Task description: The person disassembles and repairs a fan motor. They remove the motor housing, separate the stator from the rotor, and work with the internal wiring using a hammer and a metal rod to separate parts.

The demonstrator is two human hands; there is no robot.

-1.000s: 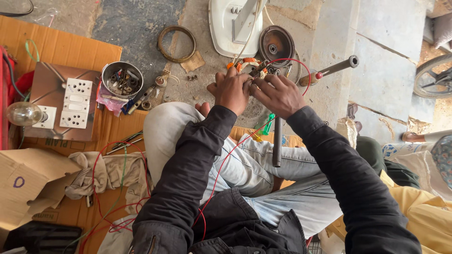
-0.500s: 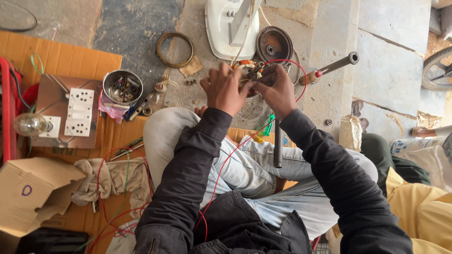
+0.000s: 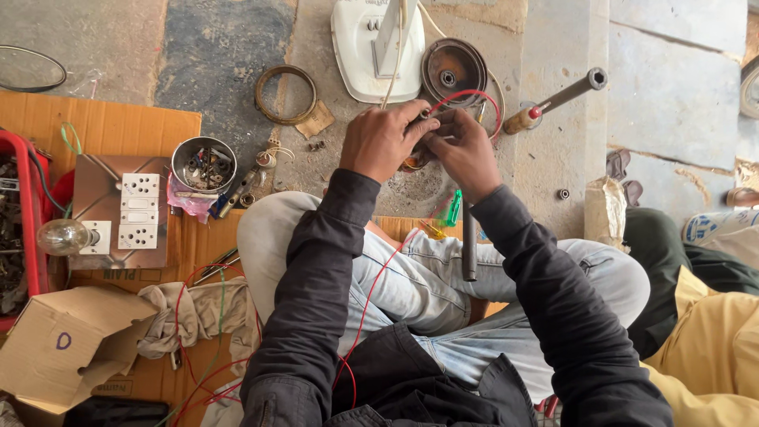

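Both hands met over a small coil-like part (image 3: 415,156) at twelve o'clock, above the knees: the left hand (image 3: 381,142) cupped and gripped it while the right hand (image 3: 462,150) pinched the red wire (image 3: 466,96) looping beside it. The step looked like fixing that wire to the part, which seemed to call for fine, steady fingertip work. A metal bowl of screws (image 3: 203,164) sat at nine o'clock.

Soft, even daylight is filling the scene, casting only faint shadows; focus is staying sharp throughout, with no glare and slight wide-angle stretching at the edges
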